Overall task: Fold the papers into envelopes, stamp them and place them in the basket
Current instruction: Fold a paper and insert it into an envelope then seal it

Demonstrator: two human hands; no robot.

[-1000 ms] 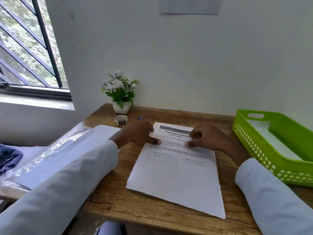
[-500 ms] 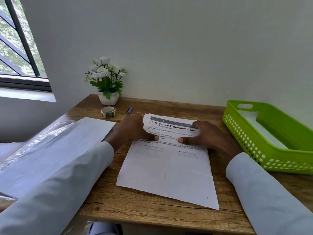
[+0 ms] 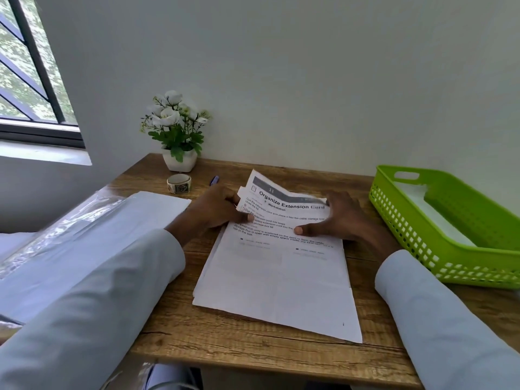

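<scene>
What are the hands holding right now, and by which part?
Both hands grip the printed paper by its far edge: left hand at the far-left corner, right hand at the far-right, lifting it toward the person.

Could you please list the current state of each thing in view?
Printed paper: far edge lifted, being folded toward the person.
Left hand: grips the raised edge.
Right hand: grips the raised edge.
Green basket: upright.
Sticker roll: lying untouched.
Pen: lying untouched.

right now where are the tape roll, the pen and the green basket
tape roll (image 3: 179,183), head view, on its outer band
pen (image 3: 214,180), head view, on its blue tip
green basket (image 3: 399,218), head view, on its near perforated wall
</scene>
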